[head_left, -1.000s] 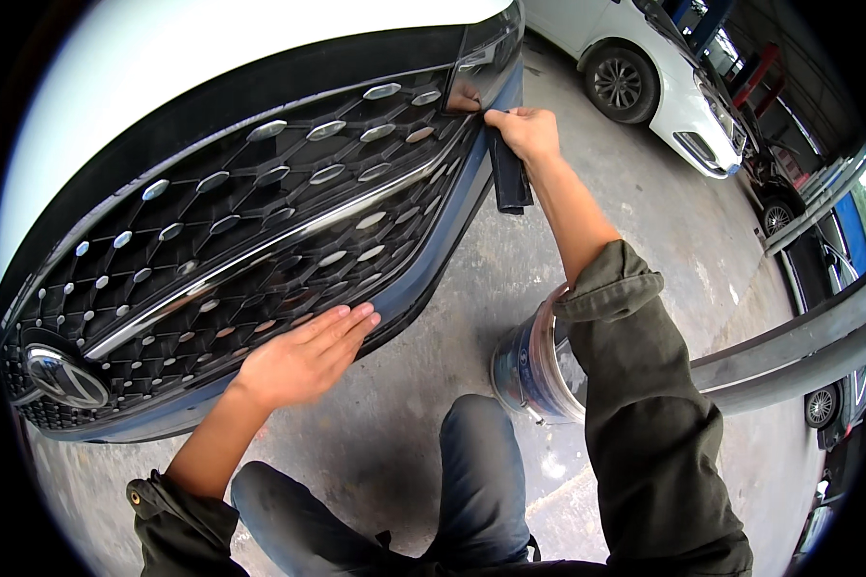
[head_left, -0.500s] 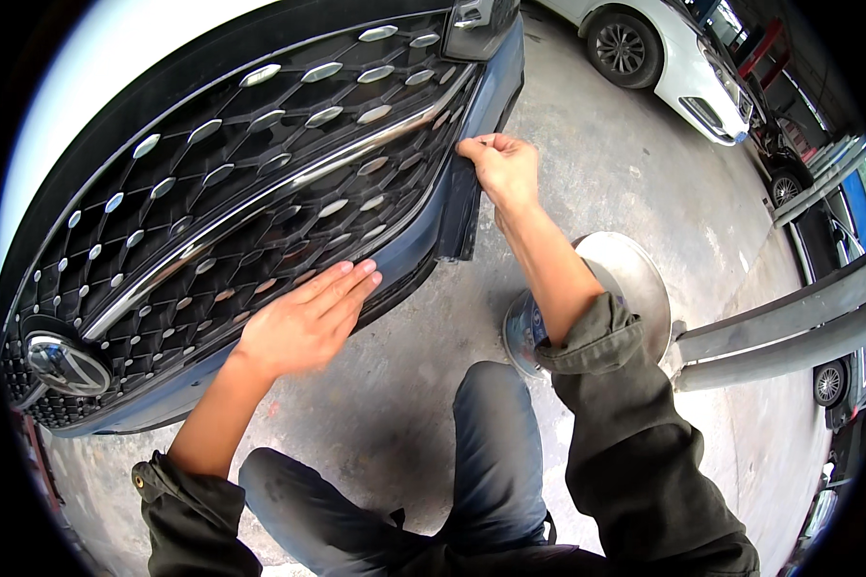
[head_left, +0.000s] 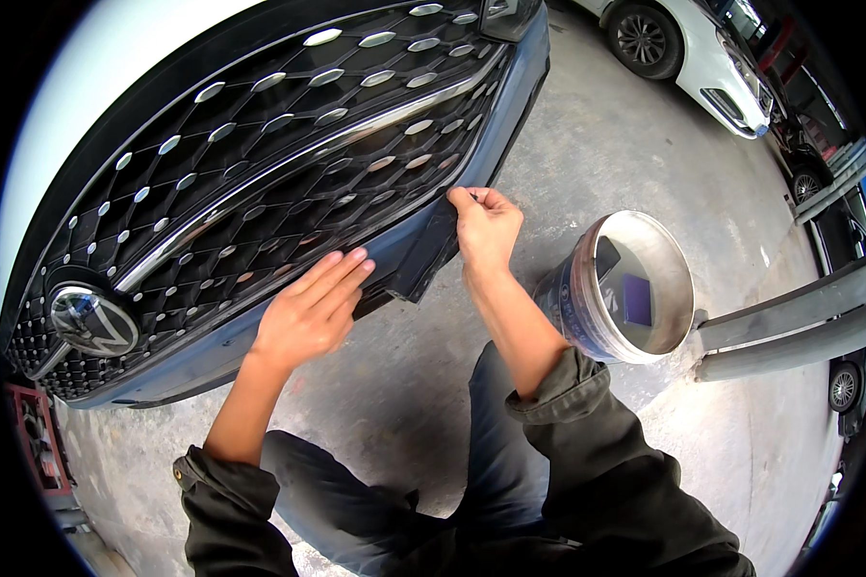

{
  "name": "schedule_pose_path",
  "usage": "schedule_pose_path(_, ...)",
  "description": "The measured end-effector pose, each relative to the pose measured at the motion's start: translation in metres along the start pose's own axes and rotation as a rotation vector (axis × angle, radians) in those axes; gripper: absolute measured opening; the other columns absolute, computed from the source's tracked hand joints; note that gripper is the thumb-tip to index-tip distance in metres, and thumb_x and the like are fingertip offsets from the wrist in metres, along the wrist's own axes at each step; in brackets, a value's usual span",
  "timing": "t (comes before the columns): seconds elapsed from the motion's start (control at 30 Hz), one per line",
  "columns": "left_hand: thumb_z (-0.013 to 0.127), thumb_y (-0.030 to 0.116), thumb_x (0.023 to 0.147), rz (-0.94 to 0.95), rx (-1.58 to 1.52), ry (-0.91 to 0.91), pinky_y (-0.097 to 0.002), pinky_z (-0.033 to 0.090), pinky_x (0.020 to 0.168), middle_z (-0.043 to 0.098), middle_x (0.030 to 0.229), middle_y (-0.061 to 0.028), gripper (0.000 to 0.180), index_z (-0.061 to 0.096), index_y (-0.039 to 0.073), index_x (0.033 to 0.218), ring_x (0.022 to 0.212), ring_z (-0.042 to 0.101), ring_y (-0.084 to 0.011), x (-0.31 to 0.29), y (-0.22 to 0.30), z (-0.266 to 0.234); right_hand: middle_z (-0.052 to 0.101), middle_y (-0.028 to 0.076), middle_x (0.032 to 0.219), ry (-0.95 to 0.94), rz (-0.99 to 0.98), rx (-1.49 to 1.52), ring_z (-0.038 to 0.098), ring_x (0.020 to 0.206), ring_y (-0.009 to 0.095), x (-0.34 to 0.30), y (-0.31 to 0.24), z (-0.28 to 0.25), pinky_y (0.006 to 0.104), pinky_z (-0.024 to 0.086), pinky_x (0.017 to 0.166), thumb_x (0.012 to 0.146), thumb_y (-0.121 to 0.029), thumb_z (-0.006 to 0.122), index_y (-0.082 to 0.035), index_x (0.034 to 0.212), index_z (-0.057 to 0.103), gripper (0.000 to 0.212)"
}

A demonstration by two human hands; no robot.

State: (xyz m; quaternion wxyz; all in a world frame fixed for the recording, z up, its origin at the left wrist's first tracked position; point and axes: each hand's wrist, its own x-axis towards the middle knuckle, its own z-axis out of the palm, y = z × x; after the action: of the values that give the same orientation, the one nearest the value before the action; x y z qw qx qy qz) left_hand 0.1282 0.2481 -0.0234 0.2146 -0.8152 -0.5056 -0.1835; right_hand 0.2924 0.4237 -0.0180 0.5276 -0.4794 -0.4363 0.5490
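Observation:
In front of me is a car's front end, with a black grille (head_left: 260, 207) dotted with silver pieces and a dull blue-grey bumper (head_left: 517, 91) along its lower edge. My left hand (head_left: 308, 313) lies with its fingers stretched out and held together on the bumper strip just below the grille. A little to the right, my right hand (head_left: 491, 231) pinches the upper end of a black rectangular sheet (head_left: 423, 257) between thumb and fingers. The sheet slants down toward my left hand and lies against the bumper. Its underside is hidden.
A bucket (head_left: 587, 298) stands right of my right forearm, with a purple sheet (head_left: 636, 299) and a darker piece (head_left: 607, 258) inside. Grey metal beams (head_left: 789, 327) lie farther right. A white car (head_left: 698, 72) is parked at upper right; a red rack (head_left: 37, 438) stands at far left.
My right hand has moved down and left along the bumper with the black sheet, nearer my left hand. The view has shifted, and the bucket's inside now shows.

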Motion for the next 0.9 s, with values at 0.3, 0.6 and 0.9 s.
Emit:
schedule_pose_path(0.3, 0.066, -0.004, 0.066, -0.263, 0.048, 0.057, -0.0444, 0.051, 0.107, 0.07, 0.124, -0.0143, 0.022, 0.071, 0.001, 0.087, 0.125, 0.064, -0.0316, -0.101, 0.009, -0.051, 0.053, -0.005, 0.063, 0.011, 0.023, 0.16, 0.042, 0.055, 0.002, -0.091, 0.036, 0.047, 0.0224, 0.032, 0.049, 0.082, -0.006, 0.075, 0.004, 0.08, 0.067, 0.013)
schedule_pose_path(0.6, 0.059, -0.002, 0.074, -0.611, -0.086, 0.182, -0.0416, 0.054, 0.095, 0.072, 0.116, -0.0161, 0.02, 0.07, -0.002, 0.09, 0.111, 0.069, -0.0308, -0.133, 0.027, -0.082, 0.054, -0.005, 0.058, -0.069, 0.015, 0.135, 0.044, 0.055, 0.004, -0.18, 0.063, 0.102, 0.0255, 0.036, 0.049, 0.08, -0.009, 0.078, 0.002, 0.075, 0.067, 0.017)
schedule_pose_path(0.9, 0.068, 0.027, 0.097, -1.483, -1.318, 0.265, -0.0287, 0.05, 0.081, 0.071, 0.109, -0.0099, 0.05, 0.058, 0.0, 0.138, 0.094, 0.065, -0.0155, -0.116, 0.101, -0.057, 0.053, -0.007, 0.065, -0.243, 0.052, 0.184, 0.044, 0.058, -0.001, -0.184, 0.065, 0.043, 0.0189, 0.036, 0.051, 0.087, -0.01, 0.079, -0.002, 0.086, 0.066, 0.016)
